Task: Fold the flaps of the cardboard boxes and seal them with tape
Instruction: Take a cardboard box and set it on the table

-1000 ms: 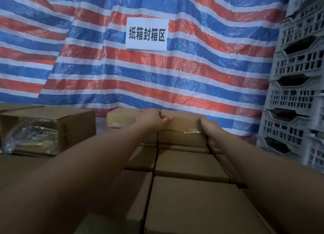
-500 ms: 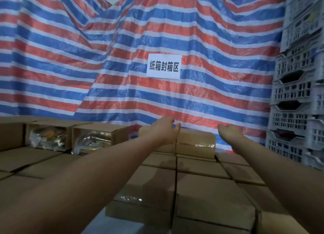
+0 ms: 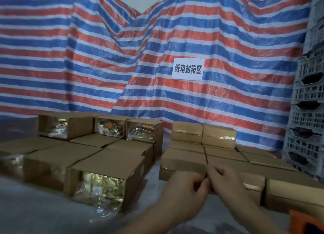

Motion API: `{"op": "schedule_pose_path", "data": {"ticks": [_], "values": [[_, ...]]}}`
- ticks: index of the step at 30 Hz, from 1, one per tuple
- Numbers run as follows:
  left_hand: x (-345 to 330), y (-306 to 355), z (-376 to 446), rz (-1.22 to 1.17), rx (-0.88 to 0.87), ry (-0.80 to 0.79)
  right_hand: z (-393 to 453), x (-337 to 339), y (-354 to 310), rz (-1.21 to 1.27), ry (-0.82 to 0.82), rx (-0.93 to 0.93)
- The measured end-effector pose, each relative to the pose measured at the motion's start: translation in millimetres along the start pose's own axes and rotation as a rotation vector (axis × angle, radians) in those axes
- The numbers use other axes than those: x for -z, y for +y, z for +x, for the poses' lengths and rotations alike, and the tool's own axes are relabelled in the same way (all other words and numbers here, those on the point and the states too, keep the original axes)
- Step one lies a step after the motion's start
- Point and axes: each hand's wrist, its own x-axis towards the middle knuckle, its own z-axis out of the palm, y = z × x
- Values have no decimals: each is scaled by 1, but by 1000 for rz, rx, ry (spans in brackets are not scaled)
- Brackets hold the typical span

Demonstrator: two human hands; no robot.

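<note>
Cardboard boxes [image 3: 182, 161] lie in 2 groups on the plastic-covered bench [image 3: 31, 207], sealed ones right, while left hand [image 3: 184, 197] and right hand [image 3: 226, 183] meet, fingers loosely curled, holding nothing visible.

Both forearms are entering from the lower edge and converging toward the lower middle of the head view; the left hand [image 3: 184, 192] is lying back-up, knuckles toward the camera, fingers curling under; its thumb side is meeting the other hand; the right hand [image 3: 223, 181] is sitting slightly higher and farther forward, fingers bent, fingertips [image 3: 209, 172] closing in against the left hand's; the two hands are touching at the fingertips; whether anything is being pinched between them is not readable, motion blur softening the fingers; both arms are bare.
</note>
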Motion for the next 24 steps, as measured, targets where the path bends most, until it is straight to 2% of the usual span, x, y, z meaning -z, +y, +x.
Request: {"op": "schedule_pose_path", "data": {"ticks": [4, 9, 12, 15, 18, 20, 24], "values": [[10, -35, -18, 81, 142, 86, -4, -30, 20, -11, -38, -27], [81, -63, 22, 76, 85, 321, 63, -57, -10, -79, -30, 183], [131, -97, 77, 323, 131, 350, 126, -75, -41, -138, -99, 354], [167, -150, 136, 641, 235, 301, 189, -104, -53, -272, -129, 386], [188, -208, 183, 958, 263, 193, 246, -137, -46, -426, -152, 368], [190, -240, 206, 1073, 256, 147, 275, -160, -40, -520, -188, 363], [178, -283, 243, 1216, 250, -45, 313, -201, -32, -637, -244, 342]]}}
